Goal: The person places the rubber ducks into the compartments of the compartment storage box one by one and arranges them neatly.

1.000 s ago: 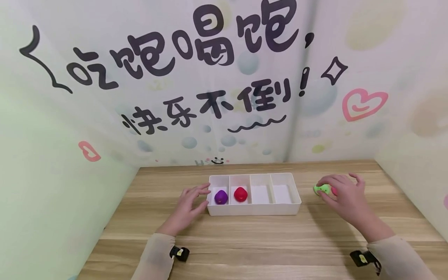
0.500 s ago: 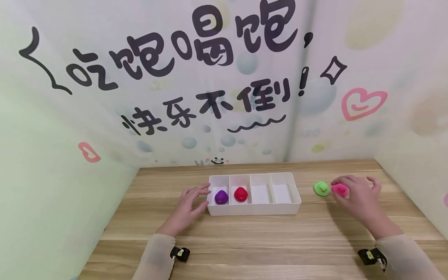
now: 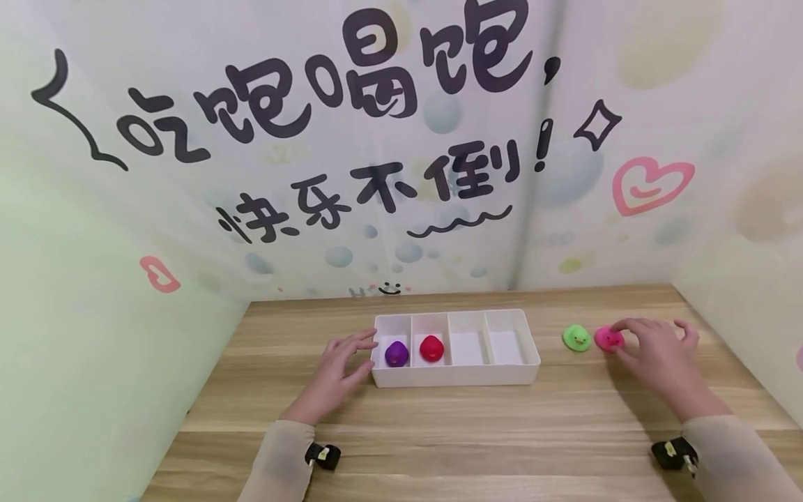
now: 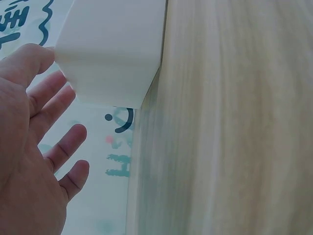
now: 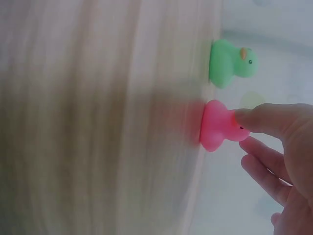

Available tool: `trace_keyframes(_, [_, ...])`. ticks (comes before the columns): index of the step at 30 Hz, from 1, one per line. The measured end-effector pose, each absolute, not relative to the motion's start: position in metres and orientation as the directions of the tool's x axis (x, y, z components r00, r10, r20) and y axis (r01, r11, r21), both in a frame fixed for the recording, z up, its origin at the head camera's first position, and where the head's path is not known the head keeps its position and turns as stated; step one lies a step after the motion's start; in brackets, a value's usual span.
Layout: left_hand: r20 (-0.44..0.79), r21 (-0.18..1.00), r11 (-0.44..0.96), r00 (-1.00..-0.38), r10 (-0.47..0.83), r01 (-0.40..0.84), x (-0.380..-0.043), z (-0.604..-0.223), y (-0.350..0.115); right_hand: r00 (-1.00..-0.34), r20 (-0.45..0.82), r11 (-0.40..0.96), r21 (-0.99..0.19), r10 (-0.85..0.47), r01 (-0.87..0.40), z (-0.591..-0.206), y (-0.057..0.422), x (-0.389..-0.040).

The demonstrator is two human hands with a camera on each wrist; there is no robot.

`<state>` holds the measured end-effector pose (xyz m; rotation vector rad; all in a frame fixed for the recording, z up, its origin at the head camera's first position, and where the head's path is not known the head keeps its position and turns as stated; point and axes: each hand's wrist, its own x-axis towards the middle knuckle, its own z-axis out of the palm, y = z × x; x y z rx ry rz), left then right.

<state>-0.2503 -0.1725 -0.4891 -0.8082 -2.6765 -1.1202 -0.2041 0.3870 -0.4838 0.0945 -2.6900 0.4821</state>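
Note:
A white four-part box (image 3: 454, 377) stands mid-table, with a purple rounded toy (image 3: 396, 354) in its first compartment from the left and a red one (image 3: 431, 348) in the second. My left hand (image 3: 339, 366) rests its spread fingertips on the box's left end. Off to the box's right sit a green rubber duck (image 3: 576, 338) and a pink rubber duck (image 3: 605, 340), side by side. My right hand (image 3: 659, 357) has thumb and index finger around the pink duck's head; in the right wrist view the thumb (image 5: 252, 119) covers part of its beak.
Light wood-grain tabletop (image 3: 464, 432) spreads in front of the box. A patterned wall (image 3: 326, 230) with large black lettering rises behind the table, and pale side walls (image 3: 81, 335) flank it. Both wrists carry small black cameras (image 3: 325, 457).
My right hand has moved rightward from over the green duck to the right side of the pink duck. Both ducks stay in place, and my left hand has not moved.

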Motion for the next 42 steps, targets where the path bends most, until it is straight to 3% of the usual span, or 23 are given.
trace_keyframes(30, [0.291,0.648,0.573,-0.858,0.424,0.503,-0.251,-0.486,-0.171,-0.927,0.374,0.946,-0.299,-0.007,-0.128,-0.48,0.389,-0.208])
trace_keyframes(42, [0.302,0.642,0.575,-0.856,0.419,0.508,-0.251,-0.489,-0.173,-0.861,0.505,0.94,-0.268,-0.05,-0.212,-0.463,0.372,-0.207])
